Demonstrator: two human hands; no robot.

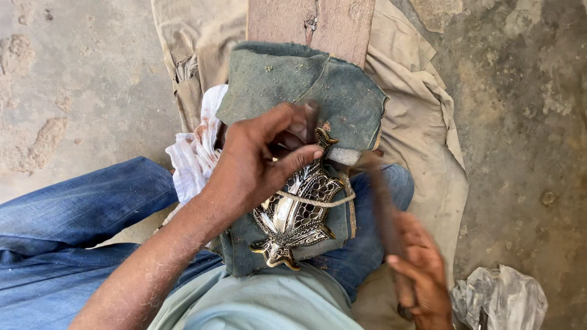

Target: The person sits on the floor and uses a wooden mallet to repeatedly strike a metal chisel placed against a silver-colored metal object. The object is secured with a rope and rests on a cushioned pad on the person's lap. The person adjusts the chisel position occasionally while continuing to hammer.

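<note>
Nearest the camera, the left hand (254,162) is pinching a short punch (311,121) upright against the tied-down metal fish (295,214) on green cloth (318,85), steadying it, while the right hand (422,275) is gripping a blurred striking tool (382,208).

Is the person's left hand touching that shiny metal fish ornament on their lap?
Touching. The head view shows the left hand lying over the upper part of the metal fish ornament, its thumb pressed against the top edge with no gap visible.

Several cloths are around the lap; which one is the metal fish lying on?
The dark green cloth, under the metal fish. The white cloth sits left, and the beige cloth lies beneath.
</note>
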